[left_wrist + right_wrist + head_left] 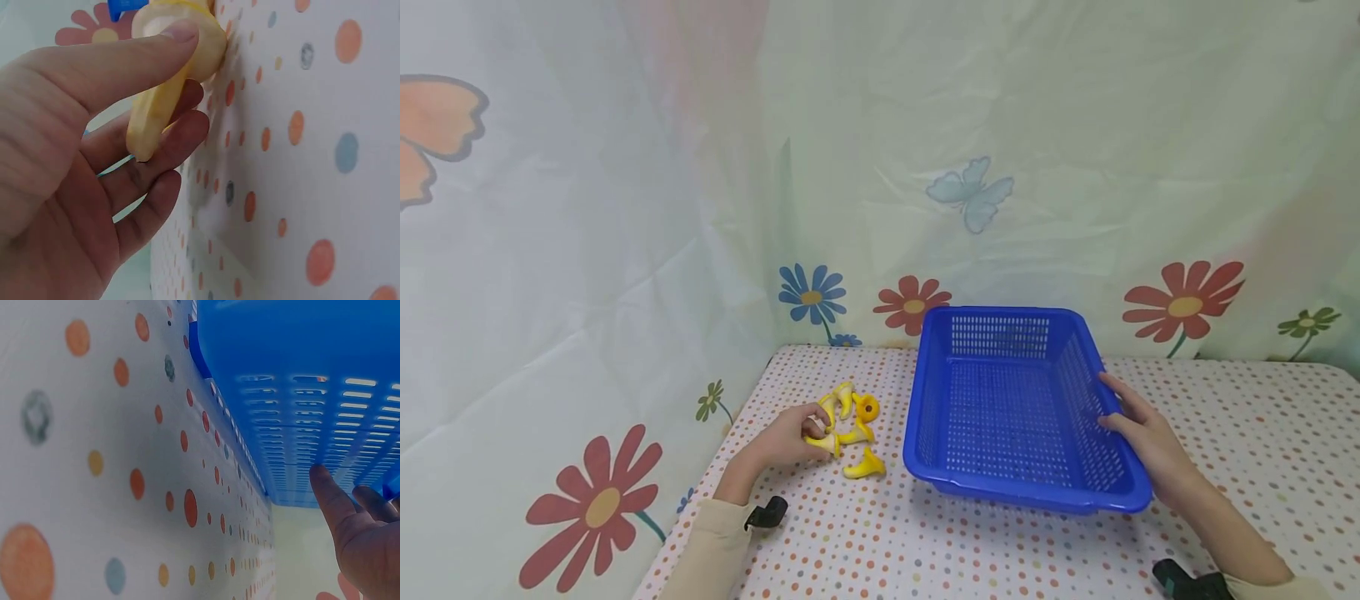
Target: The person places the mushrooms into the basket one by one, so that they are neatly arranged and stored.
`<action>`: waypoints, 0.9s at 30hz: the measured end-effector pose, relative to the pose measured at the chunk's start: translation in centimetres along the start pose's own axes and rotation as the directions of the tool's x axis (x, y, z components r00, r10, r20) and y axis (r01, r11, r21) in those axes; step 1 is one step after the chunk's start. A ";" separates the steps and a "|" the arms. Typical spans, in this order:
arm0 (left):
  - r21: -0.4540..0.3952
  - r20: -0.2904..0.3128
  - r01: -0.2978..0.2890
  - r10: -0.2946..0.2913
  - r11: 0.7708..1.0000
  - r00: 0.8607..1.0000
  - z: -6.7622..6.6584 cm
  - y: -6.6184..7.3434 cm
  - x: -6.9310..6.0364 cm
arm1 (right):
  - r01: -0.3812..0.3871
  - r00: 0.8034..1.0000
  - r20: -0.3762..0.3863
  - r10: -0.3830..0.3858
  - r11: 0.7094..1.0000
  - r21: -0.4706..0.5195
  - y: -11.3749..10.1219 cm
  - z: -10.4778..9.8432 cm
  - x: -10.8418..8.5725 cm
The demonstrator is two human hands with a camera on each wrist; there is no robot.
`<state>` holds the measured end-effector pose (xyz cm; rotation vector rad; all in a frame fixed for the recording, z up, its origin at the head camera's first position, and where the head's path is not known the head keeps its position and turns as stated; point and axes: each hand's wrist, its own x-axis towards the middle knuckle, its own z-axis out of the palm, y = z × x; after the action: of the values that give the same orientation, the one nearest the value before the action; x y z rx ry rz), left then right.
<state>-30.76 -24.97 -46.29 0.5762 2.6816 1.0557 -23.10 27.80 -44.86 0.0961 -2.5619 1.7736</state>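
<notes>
My left hand point(790, 435) pinches a yellow trumpet-shaped mushroom point(156, 103) between thumb and fingers, close to the tabletop. In the left wrist view its pale tapered stem points back toward the palm. Several similar pieces lie just beyond and beside that hand, among them a yellow mushroom point(865, 464) on its side and an orange-yellow one point(867, 407) with a dark centre. On the right, my right hand point(1157, 446) grips the side rim of a blue plastic basket point(1000, 417). Some right fingers touch its slotted outer wall in the right wrist view. Nothing shows inside the basket.
A dotted cloth covers the table point(880, 550). Behind it and on the left hang pale curtains point(1060, 150) printed with flowers and butterflies. The basket stands to the right of the yellow pieces, near the back curtain.
</notes>
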 end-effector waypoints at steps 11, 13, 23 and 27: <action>0.096 -0.044 -0.038 0.042 0.995 0.998 0.6 -0.1 -0.2 | -0.004 1.000 0.000 0.004 1.000 -0.005 0.2 0.3 0.0; 0.090 -0.060 -0.023 0.029 0.996 0.998 0.6 -0.2 -0.2 | -0.008 1.000 0.002 0.008 1.000 -0.005 0.2 0.4 0.0; 0.003 -0.048 -0.026 0.026 1.000 0.998 0.8 -0.2 -0.4 | -0.009 1.000 0.005 0.009 1.000 -0.010 0.2 0.4 -0.2; 0.023 -0.049 -0.025 0.026 0.999 0.998 0.7 0.1 0.1 | 0.004 1.000 0.003 -0.004 1.000 -0.003 0.2 0.1 -0.2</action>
<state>-30.58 -24.41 -46.75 0.5976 2.7393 1.0612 -22.94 27.80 -45.06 0.1037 -2.5652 1.7692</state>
